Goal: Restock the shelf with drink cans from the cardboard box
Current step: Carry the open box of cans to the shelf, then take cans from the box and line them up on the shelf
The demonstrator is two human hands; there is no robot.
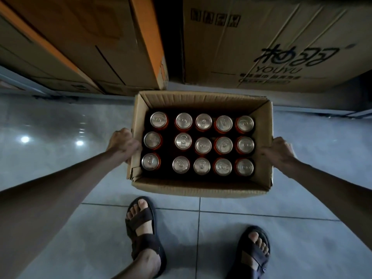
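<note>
An open cardboard box (201,187) sits in the middle of the view, seen from straight above. Several drink cans (203,145) with silver tops and red sides stand upright inside it in three rows. My left hand (123,142) grips the box's left wall from outside. My right hand (278,151) grips the right wall the same way. Both arms stretch down toward the box. I cannot tell whether the box rests on the floor or hangs just above it. No shelf is in view.
Large closed cartons stand behind the box: one with orange tape (112,43) at left, one printed YOUYU (277,47) at right. A dark gap separates them. Glossy grey floor tiles (60,137) lie around. My sandalled feet (144,234) stand just in front of the box.
</note>
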